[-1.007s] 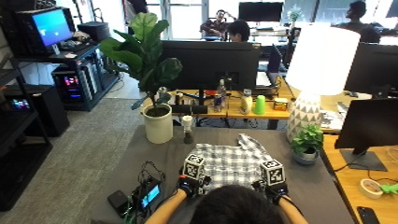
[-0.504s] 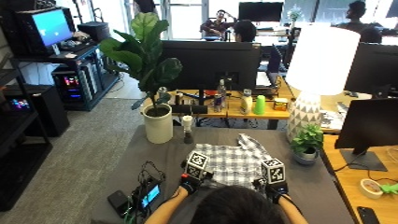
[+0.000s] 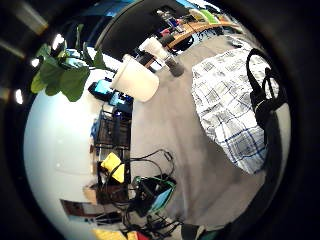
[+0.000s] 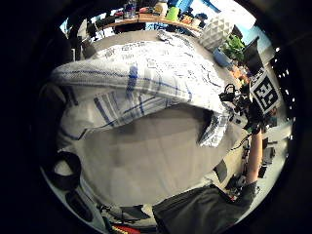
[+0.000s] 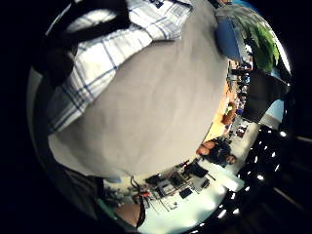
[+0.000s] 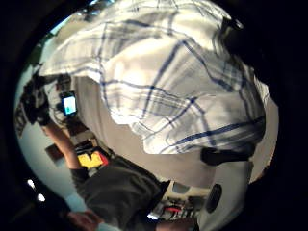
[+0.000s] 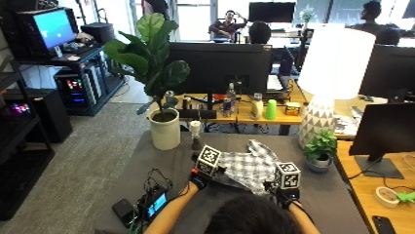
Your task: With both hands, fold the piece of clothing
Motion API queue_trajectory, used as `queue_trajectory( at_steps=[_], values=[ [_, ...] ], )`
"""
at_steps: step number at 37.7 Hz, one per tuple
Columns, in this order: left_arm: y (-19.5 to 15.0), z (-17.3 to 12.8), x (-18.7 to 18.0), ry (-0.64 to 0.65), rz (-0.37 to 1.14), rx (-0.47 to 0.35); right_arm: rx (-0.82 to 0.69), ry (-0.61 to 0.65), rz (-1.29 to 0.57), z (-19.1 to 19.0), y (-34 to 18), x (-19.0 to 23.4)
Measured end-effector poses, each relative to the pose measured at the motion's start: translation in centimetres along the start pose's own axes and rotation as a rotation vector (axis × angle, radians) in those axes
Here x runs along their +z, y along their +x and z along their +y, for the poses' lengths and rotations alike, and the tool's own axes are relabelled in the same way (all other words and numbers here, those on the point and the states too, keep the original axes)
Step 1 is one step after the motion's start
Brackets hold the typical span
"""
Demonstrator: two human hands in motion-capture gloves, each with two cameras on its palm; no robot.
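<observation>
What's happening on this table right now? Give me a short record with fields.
Garment: checked shirt, white with blue lines, partly lifted off the grey table
Left hand: grips the shirt's near edge
Right hand: grips the shirt's near edge
Nearby: potted plant, small plant, white lamp
Fold: begun, unfinished

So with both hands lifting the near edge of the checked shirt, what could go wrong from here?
The left hand and right hand hold the checked shirt at its near edge, which sags between them in the left thumb side palm view; the fold may land uneven. A sleeve trails toward the small potted plant and could drag crooked. Swinging the cloth forward might brush the small bottle standing just beyond it.
</observation>
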State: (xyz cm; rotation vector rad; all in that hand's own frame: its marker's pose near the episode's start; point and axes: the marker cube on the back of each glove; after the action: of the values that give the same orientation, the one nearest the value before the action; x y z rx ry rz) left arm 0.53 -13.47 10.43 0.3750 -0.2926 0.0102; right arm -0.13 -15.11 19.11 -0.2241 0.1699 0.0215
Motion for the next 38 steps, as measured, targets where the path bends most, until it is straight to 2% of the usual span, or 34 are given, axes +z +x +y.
queue_trajectory(
  at_steps=[2,4,11,17,21,23,26,30,32,35,38],
  values=[
    [0.0,0.5,0.1,-0.010,0.009,0.014,-0.042,0.080,-0.021,-0.7,0.3,0.1],
    [0.0,1.6,0.2,-0.033,0.032,0.030,-0.050,0.107,-0.039,-0.4,0.6,0.1],
    [-0.3,7.3,-0.6,-0.081,0.112,0.127,-0.153,0.033,-0.114,4.7,0.3,-0.7],
    [-1.6,11.2,-5.1,-0.038,0.109,0.168,-0.263,0.000,-0.072,10.8,-1.5,-5.5],
    [-2.9,11.3,-8.2,-0.010,0.109,0.138,-0.250,0.011,-0.021,11.9,-1.8,-9.9],
    [-3.6,10.6,-9.4,-0.019,0.099,0.101,-0.220,0.017,0.003,11.2,-1.9,-12.3],
    [-4.2,8.0,-9.6,-0.063,0.081,0.048,-0.146,0.024,0.035,7.7,-1.8,-14.7],
    [-4.2,3.8,-6.4,-0.204,0.035,0.000,-0.016,0.015,0.033,1.2,-1.3,-15.0],
    [-4.1,2.1,-4.2,-0.276,0.013,-0.022,0.089,0.010,0.010,-0.5,-1.6,-14.7],
    [-3.8,1.9,-2.7,-0.371,0.015,-0.071,0.210,0.011,-0.072,-1.1,-2.9,-13.5],
    [-4.1,2.5,-1.3,-0.401,0.069,-0.143,0.209,0.104,-0.195,-3.0,-4.2,-11.5]
  ],
)
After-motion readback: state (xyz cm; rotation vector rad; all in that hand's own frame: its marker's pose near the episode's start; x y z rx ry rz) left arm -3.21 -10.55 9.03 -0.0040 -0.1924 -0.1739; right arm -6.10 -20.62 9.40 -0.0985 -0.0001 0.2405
